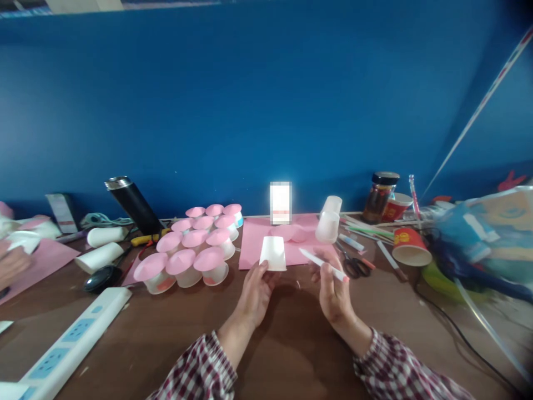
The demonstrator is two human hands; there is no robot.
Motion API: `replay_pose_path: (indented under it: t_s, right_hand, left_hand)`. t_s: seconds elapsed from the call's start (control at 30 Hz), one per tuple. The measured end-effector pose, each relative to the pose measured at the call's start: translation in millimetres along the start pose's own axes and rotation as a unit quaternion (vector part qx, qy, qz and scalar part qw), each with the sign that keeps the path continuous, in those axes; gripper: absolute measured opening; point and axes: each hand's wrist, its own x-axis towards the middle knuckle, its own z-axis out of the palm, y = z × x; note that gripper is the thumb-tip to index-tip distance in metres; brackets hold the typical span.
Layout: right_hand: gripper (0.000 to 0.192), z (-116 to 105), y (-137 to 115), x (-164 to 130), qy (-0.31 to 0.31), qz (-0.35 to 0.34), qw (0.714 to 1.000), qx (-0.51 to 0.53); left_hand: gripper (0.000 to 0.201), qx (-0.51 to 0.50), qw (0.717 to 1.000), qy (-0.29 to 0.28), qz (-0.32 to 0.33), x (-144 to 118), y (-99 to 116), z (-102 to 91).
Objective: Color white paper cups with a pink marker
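Note:
My left hand (256, 294) holds a white paper cup (273, 253) upside down, its wide mouth resting near the brown table (291, 344). My right hand (333, 291) grips a white marker pen (322, 264) with a reddish end, its tip pointing left toward the cup. Behind the cup lies a pink paper sheet (254, 239) with pink cut circles on it. Both my sleeves are plaid.
Several white cups with pink cone tops (195, 253) stand at left. A stack of translucent cups (328, 219), scissors (353, 265), a red paper cup (410, 247), a jar (380, 197), a black flask (133, 204) and a power strip (70, 344) surround them. Another person's hand (12, 261) shows at far left.

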Motion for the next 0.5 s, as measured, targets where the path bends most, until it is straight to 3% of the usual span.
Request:
replay_pose_path:
  t_s: [0.23,0.37,0.5]
  right_hand:
    - [0.017,2.7,-13.1,-4.9,-0.013,-0.029,0.999,0.006]
    - [0.010,3.2,-13.5,-8.4,-0.041,-0.036,0.998,-0.009]
    - [0.010,2.6,-13.7,-10.1,-0.064,-0.027,0.998,-0.013]
  left_hand:
    - [0.022,-0.030,0.997,-0.011,-0.064,0.1,2.3,0.9]
    - [0.028,-0.040,0.992,-0.057,-0.102,-3.6,1.6,3.0]
    - [0.026,-0.020,0.991,-0.093,-0.097,-5.9,-2.1,4.7]
